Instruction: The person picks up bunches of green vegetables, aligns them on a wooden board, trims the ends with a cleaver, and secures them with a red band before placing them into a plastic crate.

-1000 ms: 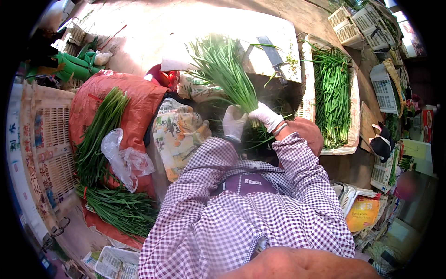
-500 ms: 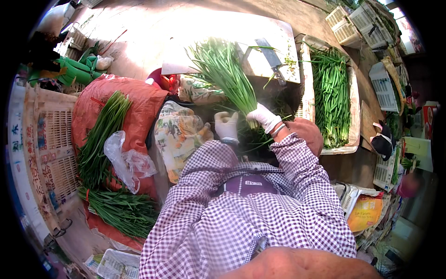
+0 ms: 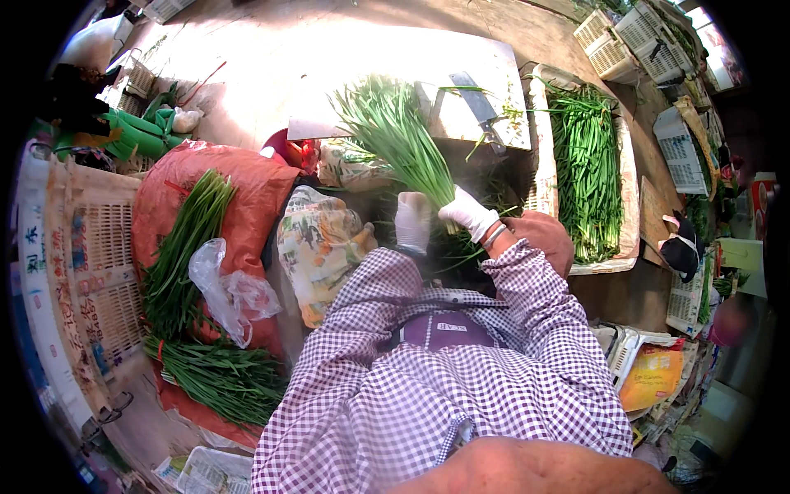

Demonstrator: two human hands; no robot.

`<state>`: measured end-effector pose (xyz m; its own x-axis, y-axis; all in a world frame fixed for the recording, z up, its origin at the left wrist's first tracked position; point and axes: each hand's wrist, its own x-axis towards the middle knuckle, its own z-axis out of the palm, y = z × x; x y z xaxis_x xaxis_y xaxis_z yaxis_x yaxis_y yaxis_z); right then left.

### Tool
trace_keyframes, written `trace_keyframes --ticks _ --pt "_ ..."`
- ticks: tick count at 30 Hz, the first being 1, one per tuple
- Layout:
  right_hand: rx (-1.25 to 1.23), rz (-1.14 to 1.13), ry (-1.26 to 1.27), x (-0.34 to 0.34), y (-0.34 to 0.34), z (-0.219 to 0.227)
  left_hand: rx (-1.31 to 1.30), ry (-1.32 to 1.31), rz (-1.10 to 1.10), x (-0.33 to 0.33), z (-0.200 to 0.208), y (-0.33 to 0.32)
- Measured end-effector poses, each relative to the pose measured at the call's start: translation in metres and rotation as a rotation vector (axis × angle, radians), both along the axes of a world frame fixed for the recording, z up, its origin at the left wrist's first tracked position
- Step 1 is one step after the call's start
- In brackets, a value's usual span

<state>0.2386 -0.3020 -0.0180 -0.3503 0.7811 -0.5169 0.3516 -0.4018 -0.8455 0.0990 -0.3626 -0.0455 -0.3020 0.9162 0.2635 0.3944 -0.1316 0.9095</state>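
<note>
- Head view: a bunch of long green chives (image 3: 395,136) is held up in front of the person, over the dark gap between the knees.
- The right hand (image 3: 467,212), in a white glove, is closed around the lower end of the bunch, where the stalks are packed tight.
- The left hand (image 3: 411,222), also in a white glove, is just beside the right one, to its left. It seems to be by the bottom of the stalks, but whether its fingers are closed on them cannot be told.
- The long line of the bunch runs from the grip up and to the left, away from the body. The leafy tips fan out over the white cutting board (image 3: 362,90).
- A cleaver (image 3: 481,105) is lying on the board, to the right of the tips and apart from them.
- The right hand is the nearer one to the cleaver.
- More chives are piled in a white crate (image 3: 627,239) at the right, and on a red sack (image 3: 247,198) at the left.
</note>
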Motion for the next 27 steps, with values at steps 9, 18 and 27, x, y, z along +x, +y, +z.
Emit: trace_keyframes --ticks 9,18,27 --pt "0.313 0.201 -0.657 0.042 -0.010 0.041 -0.677 -0.330 0.213 -0.058 -0.023 0.020" --pt "0.897 0.358 -0.957 0.070 -0.059 0.128 -0.165 -1.217 -0.657 0.014 -0.013 0.024" --pt "1.477 0.602 -1.358 0.116 -0.079 0.184 -0.398 -1.772 -0.422 -0.046 0.089 0.034"
